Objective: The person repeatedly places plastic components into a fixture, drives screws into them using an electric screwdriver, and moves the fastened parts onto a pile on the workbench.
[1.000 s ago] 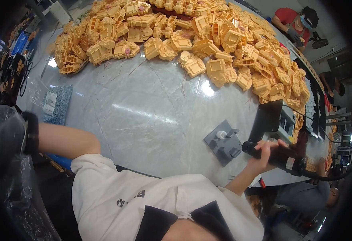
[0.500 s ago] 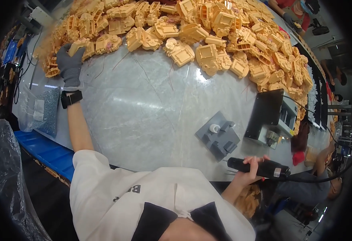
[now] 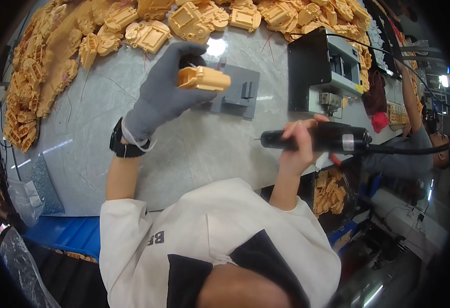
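Observation:
My left hand (image 3: 166, 90), in a grey glove, grips a yellow-orange plastic housing (image 3: 207, 78) between thumb and fingers. The piece is held up in front of a grey fixture block (image 3: 245, 90) and hides part of it. Bare fingers of my right hand (image 3: 302, 141) wrap round a black electric screwdriver (image 3: 338, 137), which lies level with its thin bit pointing left. A cable runs from the tool's right end. Between the two hands lies the grey marbled tabletop (image 3: 199, 154).
Many like yellow-orange housings (image 3: 148, 36) are heaped along the far and left sides. A black and grey machine (image 3: 322, 72) stands right of the fixture. A bag of small metal parts (image 3: 45, 185) lies at the left, above a blue tray (image 3: 66, 233). A co-worker's arm (image 3: 409, 97) shows at right.
My left hand has come from the heap at far left to the fixture, bringing a housing. My right hand still holds the screwdriver, now nearly level. The view has shifted.

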Available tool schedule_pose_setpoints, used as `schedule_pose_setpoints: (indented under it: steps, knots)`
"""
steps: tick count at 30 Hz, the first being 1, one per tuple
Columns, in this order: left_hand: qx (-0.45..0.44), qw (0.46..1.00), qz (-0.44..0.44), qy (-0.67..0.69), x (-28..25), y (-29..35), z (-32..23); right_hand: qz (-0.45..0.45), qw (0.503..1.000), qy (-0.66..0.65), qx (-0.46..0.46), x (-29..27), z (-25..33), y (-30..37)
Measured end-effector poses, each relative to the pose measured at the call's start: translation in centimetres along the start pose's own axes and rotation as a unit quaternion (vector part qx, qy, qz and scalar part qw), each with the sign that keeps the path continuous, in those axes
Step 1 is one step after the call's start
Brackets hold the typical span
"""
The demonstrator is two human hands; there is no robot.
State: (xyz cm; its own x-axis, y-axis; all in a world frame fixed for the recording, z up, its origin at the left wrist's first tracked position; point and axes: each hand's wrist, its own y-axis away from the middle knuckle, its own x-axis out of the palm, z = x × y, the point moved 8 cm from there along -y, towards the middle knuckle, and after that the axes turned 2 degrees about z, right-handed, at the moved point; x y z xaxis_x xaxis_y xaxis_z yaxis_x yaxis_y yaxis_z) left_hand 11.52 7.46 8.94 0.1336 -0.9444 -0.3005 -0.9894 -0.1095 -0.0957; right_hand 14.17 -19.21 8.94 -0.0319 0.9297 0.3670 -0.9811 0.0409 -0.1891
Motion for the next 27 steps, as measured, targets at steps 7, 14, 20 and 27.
schedule_pose_setpoints:
  steps: [7,14,20,27]
  knots:
    - [0.094,0.93,0.198,-0.294,7.9,-5.6,-0.5,-0.039,0.999,0.017,0.023,-1.6,0.0,0.1]
    - [-0.036,0.942,0.316,-0.109,9.4,-4.9,3.0,-0.036,0.999,0.02,0.034,-1.8,-0.6,-0.3]
    - [0.131,0.916,0.309,-0.221,9.3,-3.0,1.2,-0.012,0.998,-0.031,0.053,-0.5,-1.0,0.7]
    - [0.181,0.895,0.263,-0.313,9.0,-0.6,0.5,0.028,0.998,-0.025,0.048,1.7,-2.5,1.0]
